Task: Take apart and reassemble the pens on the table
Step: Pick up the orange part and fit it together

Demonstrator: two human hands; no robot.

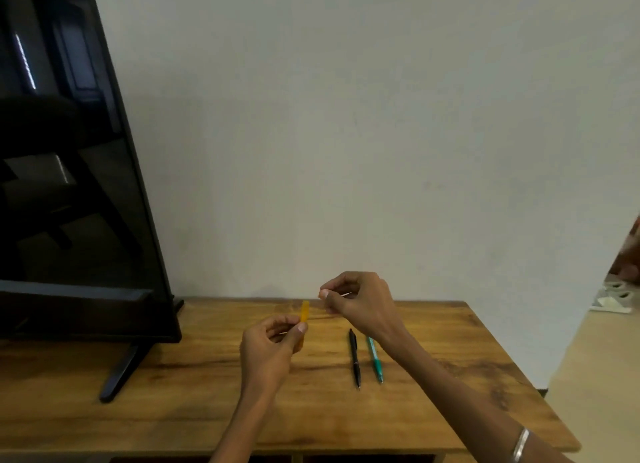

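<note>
My left hand (273, 345) has its grip closed around the yellow pen barrel (304, 313). The barrel stands almost straight up, with its top end poking out above my thumb and first finger, and it tips a little toward my right hand. The lower part of it is hidden behind my fingers.

My right hand (360, 300) is up and to the right of that grip, close but not touching it. Its grip is pinched shut on a thin pale stick (344, 294). I think it is the ink tube from the yellow pen, but it is too small and blurry to be sure. The stick lies almost flat and runs off to the right of the pinch.

So the two parts do not line up. The barrel points up and the stick lies sideways. I think I am in the middle of taking this pen apart or putting it back. If the stick has to go into the barrel, my right hand is the one to move, down and to the left, and it must turn the stick to match the barrel.

The black pen (354, 358) and the green pen (374, 359) lie side by side on the table (450, 386), below my right grip. They look whole.
</note>
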